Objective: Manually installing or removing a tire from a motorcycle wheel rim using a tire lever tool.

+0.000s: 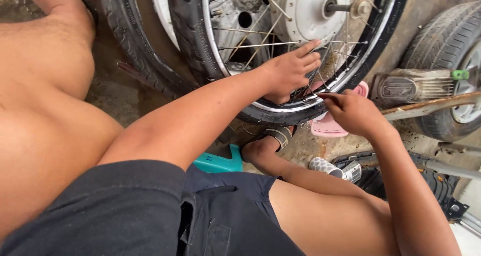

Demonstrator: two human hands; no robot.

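Spoked motorcycle wheel stands upright just ahead of both hands: left hand lies open against its spokes (nearer the hub), right hand pinches something thin at the rim.

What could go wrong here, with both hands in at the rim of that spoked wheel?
1. The left hand reaches through the spokes of the wheel; if the wheel turned, fingers could get pinched.
2. The right hand pinches something thin at the rim; it may slip, and what it is cannot be made out.
3. The wheel stands propped between tyres, near a rusty bar; it might roll or tip onto the sandalled foot.
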